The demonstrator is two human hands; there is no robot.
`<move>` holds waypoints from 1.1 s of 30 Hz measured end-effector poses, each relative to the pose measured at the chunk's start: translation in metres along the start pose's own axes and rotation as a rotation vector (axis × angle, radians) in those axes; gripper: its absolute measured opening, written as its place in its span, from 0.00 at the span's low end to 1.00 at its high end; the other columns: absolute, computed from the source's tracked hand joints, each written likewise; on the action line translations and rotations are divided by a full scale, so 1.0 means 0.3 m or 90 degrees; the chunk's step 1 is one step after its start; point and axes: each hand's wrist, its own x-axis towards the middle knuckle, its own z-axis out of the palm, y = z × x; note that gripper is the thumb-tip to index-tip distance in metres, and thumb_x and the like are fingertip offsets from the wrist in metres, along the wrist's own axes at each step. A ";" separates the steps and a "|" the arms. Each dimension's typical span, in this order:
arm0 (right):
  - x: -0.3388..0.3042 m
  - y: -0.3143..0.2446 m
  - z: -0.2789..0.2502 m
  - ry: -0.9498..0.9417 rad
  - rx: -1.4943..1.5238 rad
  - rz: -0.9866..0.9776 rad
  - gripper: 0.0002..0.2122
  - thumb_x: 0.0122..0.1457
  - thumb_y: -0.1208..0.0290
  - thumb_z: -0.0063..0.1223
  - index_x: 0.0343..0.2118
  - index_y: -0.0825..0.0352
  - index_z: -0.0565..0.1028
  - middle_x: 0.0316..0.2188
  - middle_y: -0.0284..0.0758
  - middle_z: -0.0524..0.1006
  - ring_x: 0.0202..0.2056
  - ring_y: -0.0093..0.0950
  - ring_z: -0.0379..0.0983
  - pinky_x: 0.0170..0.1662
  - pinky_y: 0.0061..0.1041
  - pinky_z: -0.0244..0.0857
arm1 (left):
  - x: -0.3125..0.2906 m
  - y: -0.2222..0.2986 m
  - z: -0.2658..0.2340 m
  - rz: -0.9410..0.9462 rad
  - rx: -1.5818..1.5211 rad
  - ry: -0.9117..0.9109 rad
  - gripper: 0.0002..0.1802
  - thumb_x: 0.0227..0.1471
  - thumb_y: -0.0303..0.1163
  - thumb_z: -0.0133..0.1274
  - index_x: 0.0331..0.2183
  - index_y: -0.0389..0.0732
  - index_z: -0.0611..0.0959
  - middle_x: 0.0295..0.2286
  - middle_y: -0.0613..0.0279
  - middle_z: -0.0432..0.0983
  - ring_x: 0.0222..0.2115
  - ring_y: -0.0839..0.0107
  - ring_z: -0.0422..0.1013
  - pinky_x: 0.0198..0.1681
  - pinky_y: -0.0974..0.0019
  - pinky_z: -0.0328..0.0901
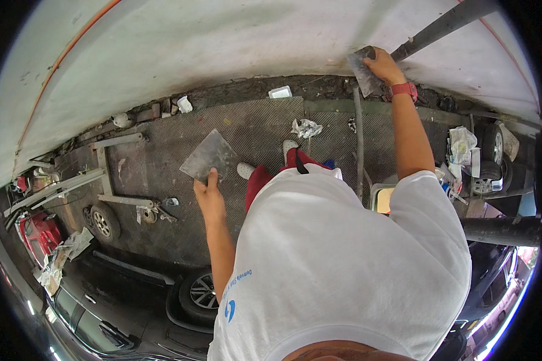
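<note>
My left hand (210,197) grips a thin, flat, square grey plate (209,154) by its near corner, with the thumb lying on top. The plate is held out over the floor, its surface smudged. Farther up and to the right, my right hand (387,68), with a red watch (404,90) at the wrist, is closed around a smaller flat grey rectangular sheet (362,73). That sheet is close to the foot of the pale wall (223,42); I cannot tell whether it touches. Its exact kind is unclear, and the fingers partly cover it.
Crumpled wrapping (307,128) and a white tray (280,92) lie on the ribbed floor (168,204). A metal frame (102,171) and a loose wheel (104,221) are at left. A dark car (132,301) stands behind left. An upright pole (359,144) is near my right arm.
</note>
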 end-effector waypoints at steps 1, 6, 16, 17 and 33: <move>0.011 0.002 -0.021 -0.027 0.008 0.019 0.26 0.55 0.62 0.55 0.53 0.75 0.75 0.50 0.57 0.78 0.54 0.52 0.74 0.59 0.40 0.66 | 0.013 -0.002 0.005 0.019 -0.024 -0.011 0.22 0.66 0.36 0.54 0.53 0.28 0.77 0.48 0.54 0.76 0.51 0.63 0.71 0.58 0.62 0.60; 0.007 -0.031 -0.060 0.013 0.027 -0.002 0.24 0.56 0.64 0.56 0.53 0.74 0.76 0.50 0.56 0.79 0.52 0.50 0.76 0.57 0.40 0.67 | 0.047 -0.015 0.017 -0.057 0.022 -0.012 0.21 0.65 0.36 0.54 0.51 0.28 0.77 0.48 0.54 0.76 0.51 0.65 0.71 0.57 0.64 0.61; -0.219 -0.317 0.129 0.123 0.184 -0.051 0.22 0.68 0.58 0.56 0.57 0.68 0.75 0.49 0.47 0.82 0.50 0.43 0.79 0.55 0.35 0.70 | 0.105 0.078 0.065 -0.134 -0.430 -0.122 0.25 0.67 0.41 0.54 0.56 0.32 0.74 0.55 0.51 0.73 0.57 0.59 0.69 0.63 0.50 0.62; -0.275 -0.404 0.170 0.145 0.169 -0.093 0.19 0.68 0.61 0.55 0.56 0.67 0.76 0.47 0.45 0.82 0.50 0.44 0.78 0.54 0.36 0.70 | 0.114 0.106 0.080 -0.166 -0.478 -0.130 0.25 0.67 0.40 0.53 0.56 0.32 0.74 0.55 0.52 0.73 0.58 0.58 0.69 0.64 0.49 0.61; -0.779 -0.965 0.423 0.021 0.736 0.044 0.15 0.66 0.67 0.55 0.50 0.72 0.77 0.59 0.49 0.71 0.54 0.37 0.72 0.59 0.36 0.66 | 0.166 0.159 0.188 -0.149 -0.422 -0.548 0.25 0.70 0.43 0.46 0.60 0.39 0.72 0.58 0.57 0.73 0.60 0.58 0.68 0.67 0.51 0.57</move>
